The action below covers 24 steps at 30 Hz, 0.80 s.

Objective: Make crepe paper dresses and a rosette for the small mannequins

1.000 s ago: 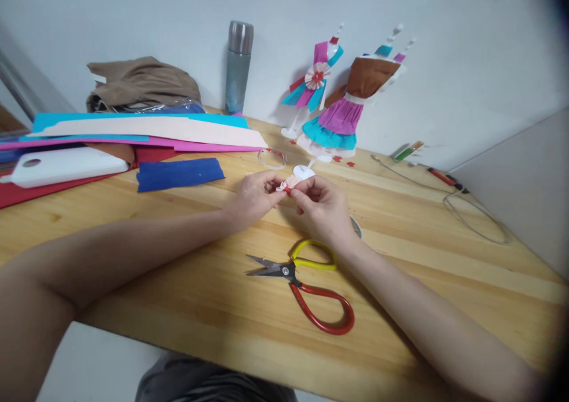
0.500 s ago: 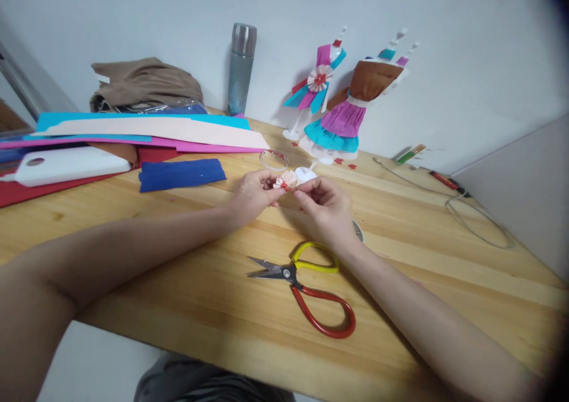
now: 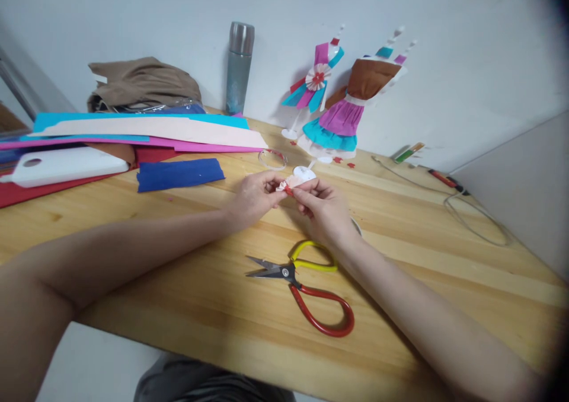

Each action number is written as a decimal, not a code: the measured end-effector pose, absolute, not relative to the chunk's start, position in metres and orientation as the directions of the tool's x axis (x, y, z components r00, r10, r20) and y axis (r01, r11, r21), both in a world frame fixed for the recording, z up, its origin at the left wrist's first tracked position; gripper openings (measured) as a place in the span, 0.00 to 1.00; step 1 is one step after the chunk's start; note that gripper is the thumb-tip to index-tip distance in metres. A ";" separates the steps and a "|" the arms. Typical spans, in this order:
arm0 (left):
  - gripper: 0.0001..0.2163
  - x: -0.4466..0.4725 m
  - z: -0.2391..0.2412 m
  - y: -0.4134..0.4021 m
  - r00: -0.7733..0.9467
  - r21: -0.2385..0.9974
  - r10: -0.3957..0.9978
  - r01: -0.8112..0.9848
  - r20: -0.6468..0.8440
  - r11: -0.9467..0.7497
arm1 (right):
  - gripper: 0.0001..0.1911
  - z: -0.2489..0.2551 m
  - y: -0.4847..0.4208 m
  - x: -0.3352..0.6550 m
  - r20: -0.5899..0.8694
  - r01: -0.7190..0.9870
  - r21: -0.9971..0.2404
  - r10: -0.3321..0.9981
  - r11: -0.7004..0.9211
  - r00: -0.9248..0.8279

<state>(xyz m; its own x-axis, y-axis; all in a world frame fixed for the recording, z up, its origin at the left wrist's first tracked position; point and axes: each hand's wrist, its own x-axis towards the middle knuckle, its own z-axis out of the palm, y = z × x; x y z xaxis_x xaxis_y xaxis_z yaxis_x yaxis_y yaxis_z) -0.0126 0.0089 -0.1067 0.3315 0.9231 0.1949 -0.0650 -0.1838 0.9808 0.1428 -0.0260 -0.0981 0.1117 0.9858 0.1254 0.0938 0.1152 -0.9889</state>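
Note:
Between my two hands is a small pleated pale-pink paper flower (image 3: 281, 185) with a red centre, held just above the wooden table. My left hand (image 3: 251, 199) pinches its left side between thumb and fingers. From the other side, my right hand (image 3: 329, 211) is closed with thumb and fingertips on the red centre, which they partly cover. Right behind the flower shows a white round base (image 3: 304, 173). Scissors with one yellow and one red handle (image 3: 326, 331) lie with blades parted, nearer to me. A round grey item (image 3: 357, 226) is mostly hidden by my right wrist.
Two small dress forms, one with a paper sash (image 3: 317, 77), one in a layered paper dress (image 3: 342, 117), stand at the back. A flask (image 3: 240, 70), blue strip (image 3: 180, 174), coloured paper sheets (image 3: 155, 128), white glue gun-like board (image 3: 75, 166), clear ring (image 3: 272, 159) and cable (image 3: 482, 215) surround the hands.
My right fingertips have moved left, from the flower's edge onto its red centre. The flower is turned slightly and more covered. The whole view has shifted a little.

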 end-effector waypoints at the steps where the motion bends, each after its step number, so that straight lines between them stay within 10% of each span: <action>1: 0.05 -0.012 -0.107 0.010 0.321 0.984 0.930 -0.080 0.177 -0.160 | 0.13 -0.098 -0.027 0.142 0.166 0.116 -0.982 0.978 0.152 0.123; 6: 0.06 -0.012 -0.108 0.015 0.298 0.981 0.942 -0.163 0.153 -0.107 | 0.13 -0.096 -0.029 0.141 0.322 0.197 -0.935 0.938 0.294 0.131; 24: 0.06 -0.015 -0.107 0.011 0.368 0.973 0.900 -0.102 0.232 -0.209 | 0.17 -0.095 -0.028 0.139 -0.035 -0.169 -0.985 0.996 -0.020 0.083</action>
